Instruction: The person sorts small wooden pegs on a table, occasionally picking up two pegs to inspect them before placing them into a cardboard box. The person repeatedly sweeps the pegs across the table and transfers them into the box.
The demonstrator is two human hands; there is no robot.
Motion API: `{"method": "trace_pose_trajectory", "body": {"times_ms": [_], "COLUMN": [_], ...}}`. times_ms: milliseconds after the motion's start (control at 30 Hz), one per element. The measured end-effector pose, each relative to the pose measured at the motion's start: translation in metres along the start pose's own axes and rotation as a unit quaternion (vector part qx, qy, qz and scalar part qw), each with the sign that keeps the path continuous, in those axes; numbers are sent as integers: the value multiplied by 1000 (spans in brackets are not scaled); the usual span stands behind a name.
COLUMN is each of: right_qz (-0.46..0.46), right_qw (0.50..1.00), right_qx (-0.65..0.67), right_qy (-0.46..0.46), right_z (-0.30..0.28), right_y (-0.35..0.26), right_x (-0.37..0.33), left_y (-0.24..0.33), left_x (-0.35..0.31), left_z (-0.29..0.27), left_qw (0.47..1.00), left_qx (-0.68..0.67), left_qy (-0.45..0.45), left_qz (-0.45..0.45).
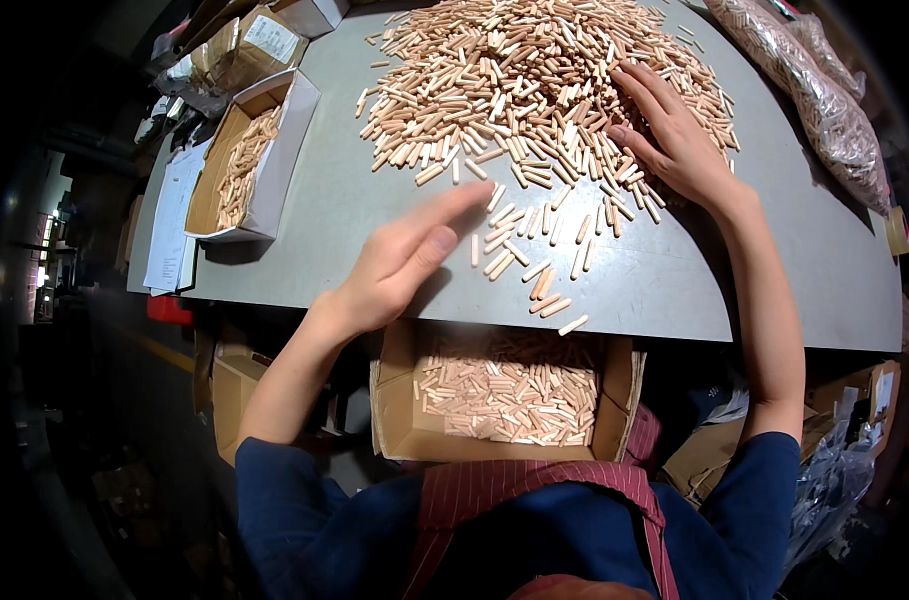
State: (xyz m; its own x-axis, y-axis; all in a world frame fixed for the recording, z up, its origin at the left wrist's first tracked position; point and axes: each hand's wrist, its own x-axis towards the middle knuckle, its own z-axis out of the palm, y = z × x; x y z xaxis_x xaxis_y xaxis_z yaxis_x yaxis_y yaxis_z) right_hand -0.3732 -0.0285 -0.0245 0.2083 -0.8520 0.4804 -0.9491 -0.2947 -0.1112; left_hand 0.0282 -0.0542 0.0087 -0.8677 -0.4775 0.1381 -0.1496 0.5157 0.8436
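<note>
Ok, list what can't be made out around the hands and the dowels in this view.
- Left hand: motion-blurred in the head view, so whether it touches any loose dowels is unclear.
- Right hand: its palm side is hidden, pressed into the dowel pile.
- Lap box: its far part is hidden under the table edge.
- Plastic bags: cut off by the dark fisheye rim.
- Side box: its contents are too small to judge.

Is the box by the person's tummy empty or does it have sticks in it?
Partly filled: the open cardboard box holds a layer of wooden dowels.
</note>
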Motion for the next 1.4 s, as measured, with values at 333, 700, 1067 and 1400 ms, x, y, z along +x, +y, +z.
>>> {"method": "trace_pose_trajectory", "body": {"times_ms": [333, 700, 1067, 1400], "right_qz": [0, -3, 2, -10], "right_qw": [1000, 1000, 1000, 1000], "right_qx": [1, -5, -11, -10], "right_qy": [-6, -5, -16, -3], "right_z": [-1, -1, -4, -3], "right_y": [1, -1, -3, -2], "right_x": [0, 0, 0, -1], "left_y": [-3, 3, -3, -1], "left_x": [14, 11, 28, 34], "left_z": [6, 12, 27, 30], "left_qw": [988, 996, 955, 960], "left_qx": [133, 33, 238, 221], "left_qy": [-32, 86, 170, 166], "left_qz": [71, -2, 42, 52]}}
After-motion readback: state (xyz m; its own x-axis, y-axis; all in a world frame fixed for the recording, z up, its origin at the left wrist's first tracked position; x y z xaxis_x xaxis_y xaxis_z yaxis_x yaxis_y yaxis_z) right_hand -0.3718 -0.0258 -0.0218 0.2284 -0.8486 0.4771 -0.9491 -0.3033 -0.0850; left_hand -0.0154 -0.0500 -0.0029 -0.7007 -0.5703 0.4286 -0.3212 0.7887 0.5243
